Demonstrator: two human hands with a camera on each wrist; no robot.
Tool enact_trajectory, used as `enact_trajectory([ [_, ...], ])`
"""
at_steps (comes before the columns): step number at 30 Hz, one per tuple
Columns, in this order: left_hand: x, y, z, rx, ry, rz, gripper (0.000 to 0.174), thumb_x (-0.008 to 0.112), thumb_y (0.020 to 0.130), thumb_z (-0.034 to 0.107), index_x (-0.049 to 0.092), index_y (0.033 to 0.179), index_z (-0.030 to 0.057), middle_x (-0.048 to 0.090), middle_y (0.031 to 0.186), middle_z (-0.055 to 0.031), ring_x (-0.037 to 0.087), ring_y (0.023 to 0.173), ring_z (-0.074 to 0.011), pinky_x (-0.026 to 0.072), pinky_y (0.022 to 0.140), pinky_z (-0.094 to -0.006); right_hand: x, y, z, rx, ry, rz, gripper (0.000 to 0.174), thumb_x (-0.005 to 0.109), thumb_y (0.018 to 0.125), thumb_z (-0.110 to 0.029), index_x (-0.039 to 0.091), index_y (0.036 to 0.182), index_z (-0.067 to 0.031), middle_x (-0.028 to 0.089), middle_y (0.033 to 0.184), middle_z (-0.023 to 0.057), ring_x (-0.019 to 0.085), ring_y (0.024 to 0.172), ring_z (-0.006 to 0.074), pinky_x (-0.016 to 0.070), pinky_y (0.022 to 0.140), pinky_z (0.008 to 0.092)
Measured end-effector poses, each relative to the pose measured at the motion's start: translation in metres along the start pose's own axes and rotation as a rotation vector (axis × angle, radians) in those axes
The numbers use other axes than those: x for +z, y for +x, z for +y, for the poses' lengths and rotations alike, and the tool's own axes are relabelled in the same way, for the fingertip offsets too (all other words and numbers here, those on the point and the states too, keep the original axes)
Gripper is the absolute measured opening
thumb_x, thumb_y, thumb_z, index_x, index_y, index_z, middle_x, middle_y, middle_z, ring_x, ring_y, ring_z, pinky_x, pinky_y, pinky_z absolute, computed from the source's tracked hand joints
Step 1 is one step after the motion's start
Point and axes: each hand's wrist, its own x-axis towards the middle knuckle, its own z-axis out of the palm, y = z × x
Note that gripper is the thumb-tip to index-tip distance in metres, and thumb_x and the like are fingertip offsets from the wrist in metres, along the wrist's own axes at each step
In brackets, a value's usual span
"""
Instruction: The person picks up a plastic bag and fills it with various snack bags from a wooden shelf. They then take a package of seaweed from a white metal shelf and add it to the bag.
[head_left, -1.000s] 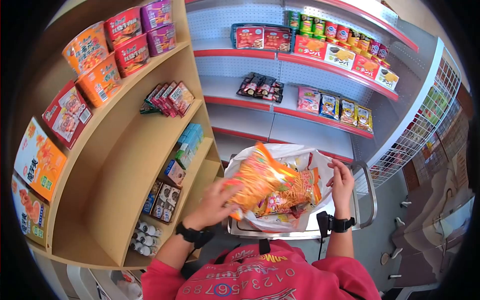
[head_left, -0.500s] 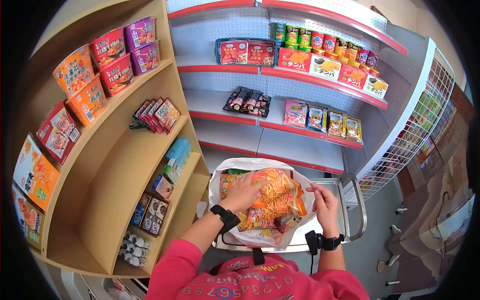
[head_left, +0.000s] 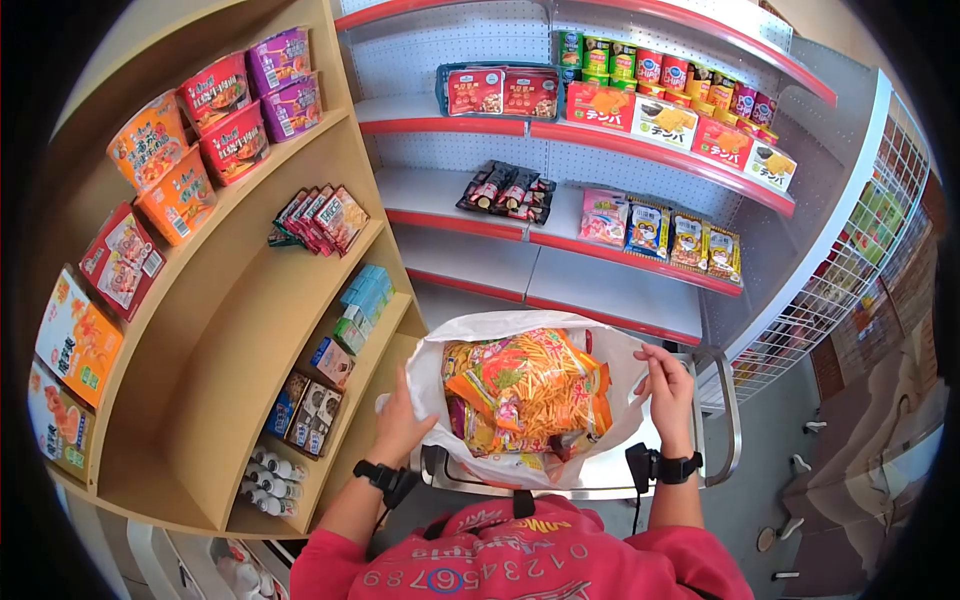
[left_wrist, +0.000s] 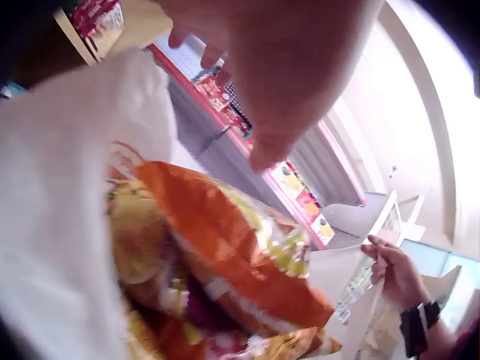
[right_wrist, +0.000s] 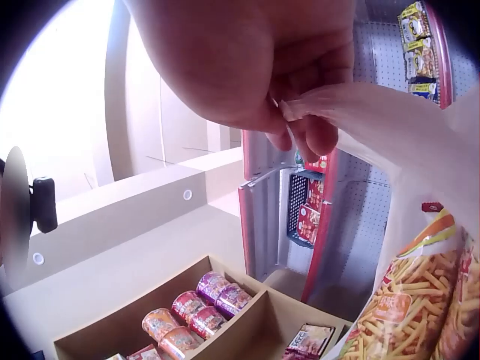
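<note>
A white plastic bag (head_left: 615,420) stands wide-mouthed on a metal cart, filled with snack packets. On top lies an orange bag of stick snacks (head_left: 530,385), its fries-like contents showing through in the right wrist view. My left hand (head_left: 402,418) is at the bag's left rim, thumb and fingers spread apart, with nothing gripped between them in the left wrist view. My right hand (head_left: 668,385) pinches the opposite rim between thumb and fingers, pulling a fold of the white plastic (right_wrist: 352,101) taut.
The cart (head_left: 730,420) has a curved metal handle at right. A wooden shelf (head_left: 200,330) on the left bears cup noodles (head_left: 235,145) and boxes. Red-edged metal shelves (head_left: 620,290) ahead hold chip cans (head_left: 650,70) and snack packets (head_left: 650,228). A wire rack (head_left: 830,270) flanks the right.
My left hand laid the orange snack bag flat on the pile, let it go and moved left to the bag's rim. The right hand stays at the right rim.
</note>
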Motion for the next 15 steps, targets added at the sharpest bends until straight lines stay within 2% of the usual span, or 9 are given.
enact_trajectory([
  [2, -0.002, -0.016, -0.006, -0.405, -0.073, -0.353, 0.054, 0.064, 0.074, 0.037, 0.051, 0.117, 0.0053, 0.058, 0.101, -0.0213, 0.058, 0.088, -0.0357, 0.045, 0.077, -0.0405, 0.004, 0.005, 0.0, -0.019, -0.013, 0.008, 0.021, 0.045, 0.089, -0.006, 0.058, 0.104, 0.0002, 0.064, 0.09, 0.0079, 0.052, 0.053, 0.0072, 0.0442, 0.049, 0.0206],
  [3, 0.007, -0.023, -0.023, -0.407, -0.07, -0.351, 0.054, 0.064, 0.074, 0.037, 0.051, 0.117, 0.0053, 0.058, 0.101, -0.0213, 0.058, 0.088, -0.0357, 0.045, 0.077, -0.0405, 0.007, 0.007, 0.0, -0.05, -0.027, 0.014, 0.021, 0.045, 0.089, -0.006, 0.058, 0.105, 0.0005, 0.064, 0.09, 0.0081, 0.052, 0.052, 0.0073, 0.0441, 0.049, 0.0208],
  [5, 0.029, -0.029, -0.055, -0.307, -0.089, -0.396, 0.038, 0.06, 0.078, 0.034, 0.06, 0.095, -0.0001, 0.062, 0.073, -0.0173, 0.061, 0.068, -0.0317, 0.0469, 0.065, -0.0393, 0.01, 0.014, 0.001, -0.082, -0.041, 0.013, 0.021, 0.045, 0.089, -0.006, 0.057, 0.105, 0.0008, 0.064, 0.089, 0.0084, 0.052, 0.052, 0.0073, 0.044, 0.048, 0.0209],
  [6, 0.033, -0.026, -0.061, -0.31, -0.089, -0.391, 0.038, 0.06, 0.078, 0.034, 0.06, 0.095, -0.0001, 0.062, 0.073, -0.0173, 0.061, 0.068, -0.0317, 0.0469, 0.065, -0.0393, 0.01, 0.022, 0.005, -0.136, -0.132, 0.018, 0.022, 0.045, 0.089, -0.006, 0.057, 0.105, 0.0008, 0.064, 0.089, 0.0085, 0.052, 0.051, 0.0073, 0.0437, 0.048, 0.0211],
  [8, 0.027, 0.0, -0.057, -0.374, -0.475, -0.168, 0.036, 0.057, 0.082, 0.033, 0.06, 0.075, -0.0026, 0.059, 0.064, -0.0166, 0.059, 0.061, -0.0262, 0.0444, 0.058, -0.0382, 0.001, 0.047, 0.013, -0.185, -0.222, 0.02, 0.022, 0.045, 0.089, -0.006, 0.057, 0.106, 0.0007, 0.064, 0.089, 0.0087, 0.051, 0.05, 0.0072, 0.0433, 0.047, 0.0212],
  [11, -0.017, 0.044, -0.014, -0.44, -0.379, -0.121, 0.036, 0.055, 0.084, 0.031, 0.057, 0.07, -0.0021, 0.056, 0.06, -0.0149, 0.055, 0.055, -0.023, 0.0411, 0.053, -0.037, -0.019, 0.081, 0.013, -0.09, -0.185, 0.154, 0.022, 0.046, 0.088, -0.006, 0.058, 0.105, -0.0005, 0.064, 0.087, 0.0086, 0.05, 0.048, 0.0072, 0.0428, 0.047, 0.0215],
  [13, -0.024, 0.059, 0.006, -0.316, -0.612, 0.0, 0.037, 0.056, 0.084, 0.032, 0.055, 0.067, -0.0013, 0.053, 0.057, -0.015, 0.052, 0.051, -0.0245, 0.0387, 0.05, -0.0376, -0.018, 0.088, 0.001, -0.134, -0.262, 0.225, 0.022, 0.046, 0.088, -0.006, 0.057, 0.107, -0.0025, 0.064, 0.091, 0.0081, 0.051, 0.048, 0.0081, 0.0427, 0.047, 0.0219],
  [14, -0.019, 0.059, 0.015, -0.314, -0.617, 0.002, 0.037, 0.056, 0.084, 0.032, 0.055, 0.067, -0.0013, 0.053, 0.057, -0.015, 0.052, 0.051, -0.0245, 0.0387, 0.05, -0.0376, -0.014, 0.086, 0.001, -0.138, -0.265, 0.226, 0.022, 0.046, 0.088, -0.006, 0.057, 0.107, -0.0025, 0.064, 0.091, 0.0081, 0.051, 0.048, 0.0081, 0.0427, 0.047, 0.0219],
  [15, -0.013, 0.054, 0.025, -0.264, -0.528, -0.083, 0.037, 0.056, 0.083, 0.032, 0.055, 0.067, -0.0006, 0.054, 0.058, -0.0164, 0.052, 0.052, -0.0277, 0.0391, 0.051, -0.0387, -0.006, 0.079, 0.006, -0.138, -0.228, 0.143, 0.024, 0.047, 0.087, -0.004, 0.056, 0.109, -0.0022, 0.063, 0.095, 0.0075, 0.052, 0.052, 0.0073, 0.043, 0.047, 0.0211],
])
